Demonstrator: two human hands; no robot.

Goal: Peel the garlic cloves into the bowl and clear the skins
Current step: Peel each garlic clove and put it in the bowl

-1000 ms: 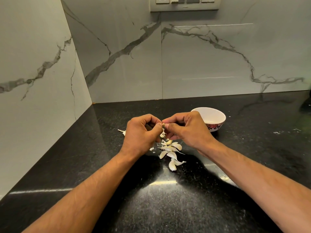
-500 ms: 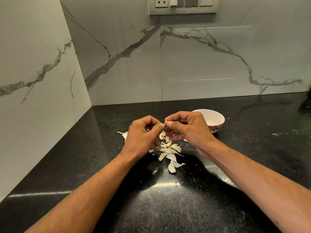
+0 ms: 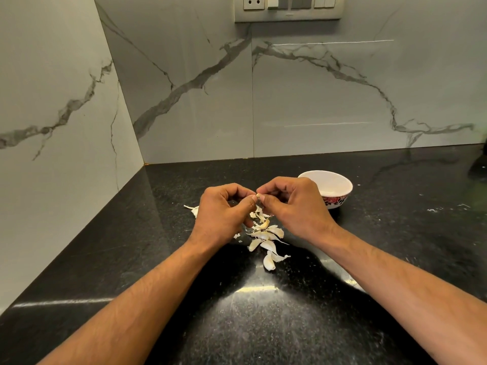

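My left hand (image 3: 222,212) and my right hand (image 3: 292,206) meet above the black counter, fingertips together, both pinching one garlic clove (image 3: 258,196), of which only a small tip shows. Below them lies a loose pile of garlic cloves and papery skins (image 3: 264,234), with one clove (image 3: 268,262) nearest me. A further scrap of skin (image 3: 193,208) lies left of my left hand. The white bowl (image 3: 340,185) with a red flower pattern stands just behind my right hand; its inside looks white and I cannot tell what it holds.
The black speckled counter (image 3: 263,325) runs into a corner of grey marble walls at the left and back. A switch and socket plate (image 3: 287,7) sits high on the back wall. Small white crumbs (image 3: 445,208) dot the counter at the right.
Both hands have stayed together on the clove, working at it with small finger movements. The pile and bowl have not moved; the view has shifted slightly.
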